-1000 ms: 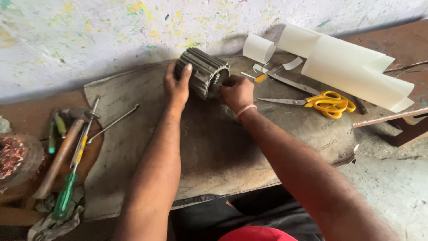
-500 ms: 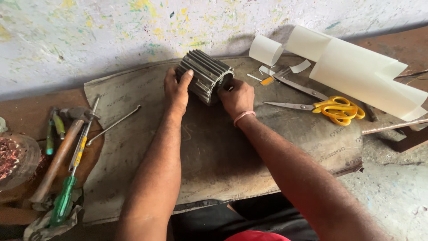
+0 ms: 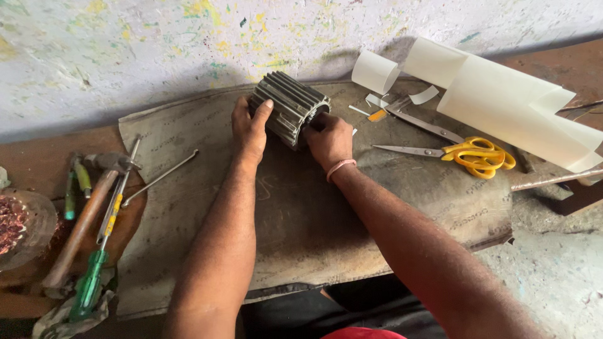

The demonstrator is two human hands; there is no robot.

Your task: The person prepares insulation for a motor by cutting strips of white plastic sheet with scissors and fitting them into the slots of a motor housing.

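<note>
A ribbed grey metal motor stator [image 3: 295, 103] lies on its side on a worn brown mat [image 3: 301, 220], close to the wall. My left hand [image 3: 250, 127] grips its left flank, thumb resting on the ribs. My right hand [image 3: 328, 139], with a pink band at the wrist, is pressed against the stator's open front end, fingers curled at the bore. What the fingertips touch inside is hidden.
Yellow-handled scissors [image 3: 468, 152] and a small orange-tipped tool [image 3: 377, 115] lie right of the stator, beside rolled white insulation paper [image 3: 502, 100]. At left sit a hammer [image 3: 85, 213], a green screwdriver [image 3: 94, 263], a thin rod [image 3: 160, 177] and a dish of copper wire [image 3: 12, 223].
Both hands stay on the stator. It has been turned slightly, and the view has drifted a little.
</note>
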